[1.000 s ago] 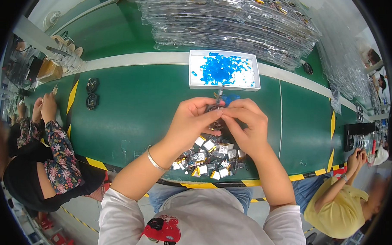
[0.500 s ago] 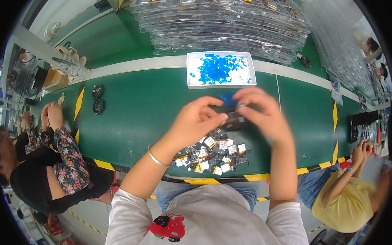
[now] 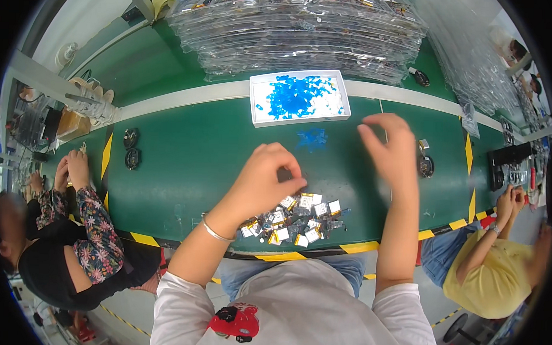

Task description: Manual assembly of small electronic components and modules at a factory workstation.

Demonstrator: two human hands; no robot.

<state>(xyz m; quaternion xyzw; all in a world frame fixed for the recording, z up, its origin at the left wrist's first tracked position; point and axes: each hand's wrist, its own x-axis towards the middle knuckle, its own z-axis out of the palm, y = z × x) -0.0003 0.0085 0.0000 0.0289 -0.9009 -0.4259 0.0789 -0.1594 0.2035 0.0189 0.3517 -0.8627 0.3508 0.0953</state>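
Note:
My left hand [image 3: 265,179] is bent over a pile of small white-and-yellow battery cells [image 3: 298,219] with dark wired parts. Its thumb and forefinger meet at the pile's far edge; anything pinched there is too small to make out. Farther right, my right hand [image 3: 391,149] hovers over the green bench, thumb and fingers apart and nothing visible between them. Just right of it lie a round black part [image 3: 426,167] and a small pale cell [image 3: 424,145]. A patch of little blue pieces [image 3: 313,139] sits on the bench between my hands.
A white box [image 3: 299,121] of blue pieces stands beyond my hands. Clear plastic trays [image 3: 299,42] are stacked behind it. Two round black parts [image 3: 131,148] lie at left. Co-workers sit on both sides, one in a flowered sleeve [image 3: 100,239], one in yellow [image 3: 488,283].
My hands have parted. The right has moved right and let go of a dark part, which now lies beside it with a cell. My left hand has moved down to the pile.

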